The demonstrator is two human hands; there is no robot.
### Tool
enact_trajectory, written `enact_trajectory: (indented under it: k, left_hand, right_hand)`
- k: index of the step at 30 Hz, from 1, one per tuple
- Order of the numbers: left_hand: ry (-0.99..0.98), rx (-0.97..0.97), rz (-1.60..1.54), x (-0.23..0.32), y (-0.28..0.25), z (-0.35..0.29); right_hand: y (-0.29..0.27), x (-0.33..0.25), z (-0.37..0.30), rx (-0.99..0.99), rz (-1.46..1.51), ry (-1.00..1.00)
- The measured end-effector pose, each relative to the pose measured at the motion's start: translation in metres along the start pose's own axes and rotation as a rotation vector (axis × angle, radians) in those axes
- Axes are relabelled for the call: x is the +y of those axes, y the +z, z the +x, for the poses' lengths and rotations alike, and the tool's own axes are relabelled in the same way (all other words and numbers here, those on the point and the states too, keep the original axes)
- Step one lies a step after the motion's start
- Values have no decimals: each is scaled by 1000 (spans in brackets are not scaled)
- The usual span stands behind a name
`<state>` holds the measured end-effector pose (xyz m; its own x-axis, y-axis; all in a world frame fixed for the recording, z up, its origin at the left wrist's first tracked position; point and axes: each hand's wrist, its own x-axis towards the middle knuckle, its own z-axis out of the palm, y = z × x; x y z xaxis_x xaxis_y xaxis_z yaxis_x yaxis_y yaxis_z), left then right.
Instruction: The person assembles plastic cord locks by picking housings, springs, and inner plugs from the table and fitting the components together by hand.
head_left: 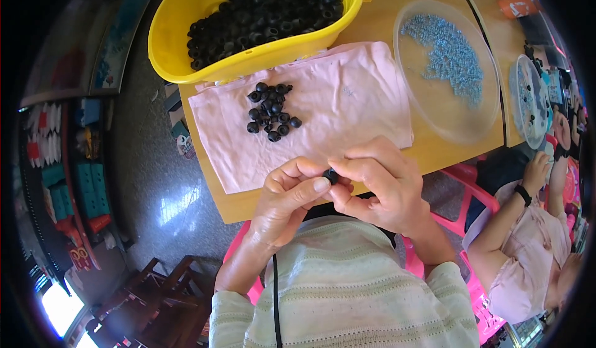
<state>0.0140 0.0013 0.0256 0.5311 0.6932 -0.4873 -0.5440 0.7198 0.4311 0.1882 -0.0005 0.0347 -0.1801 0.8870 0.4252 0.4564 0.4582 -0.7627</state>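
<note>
Between the fingertips of both hands, just above the table's front edge, is a small black round part (331,176) with an opening. My left hand (290,193) pinches it from the left with thumb and forefinger. From the other side, my right hand (382,180) is closed with its fingertips at the same part; whether it holds anything smaller there is hidden. Beyond the hands, a loose pile of similar black round parts (271,109) lies on a folded pink cloth (347,109).
A yellow tub (162,44) heaped with black parts stands at the back left. To the right, a clear round tray (447,127) holds many small bluish pieces on the wooden table (456,152). A co-worker (521,242) sits at far right beside another clear tray (529,103).
</note>
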Motion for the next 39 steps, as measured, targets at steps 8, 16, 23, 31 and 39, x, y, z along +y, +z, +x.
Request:
enact_trajectory:
  k: [8, 16, 23, 31, 39]
  left_hand:
    - [-38, 51, 71, 0, 0, 1]
    - [84, 91, 532, 48, 19, -4]
    - [802, 15, 1421, 210, 83, 67]
    - [1102, 265, 1206, 245, 126, 109]
    - [1039, 31, 1604, 145, 49, 4]
  right_hand:
    - [1, 6, -5, 36, -81, -188]
    - [-3, 9, 0, -40, 88, -93]
    - [-10, 14, -3, -38, 203, 322]
    - [-5, 13, -8, -105, 168, 341]
    - [3, 23, 22, -80, 72, 286]
